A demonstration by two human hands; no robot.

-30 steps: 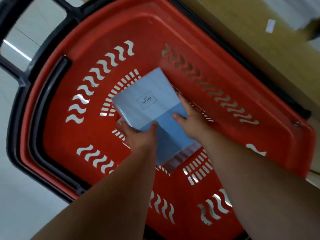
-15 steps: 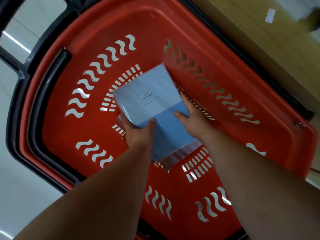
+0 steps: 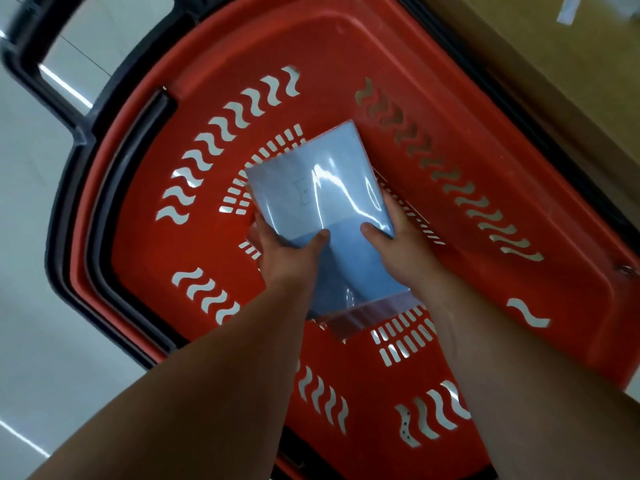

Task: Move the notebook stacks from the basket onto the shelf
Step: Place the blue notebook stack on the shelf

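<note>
Over the red basket [image 3: 433,81], both hands grip the plastic-wrapped notebook stack [image 3: 318,202] by its long edges, left hand [image 3: 287,254] and right hand [image 3: 401,247] thumbs on top; stiff but likely slippery.

plastic, film and paper

the basket [image 3: 485,174] is moulded red plastic, smooth with a dull sheen, pierced by wavy and oblong slots. its rim [image 3: 59,244] and handle [image 3: 69,123] are black plastic, smooth too. the notebook stack [image 3: 311,168] shows pale blue paper covers sealed in clear, glossy film that throws bright white streaks; a loose flap [image 3: 367,313] of that film juts out at the near end. the floor [image 3: 31,271] is pale, polished and reflective. the brown surface [image 3: 554,81] at upper right looks matt, like cardboard.
</note>
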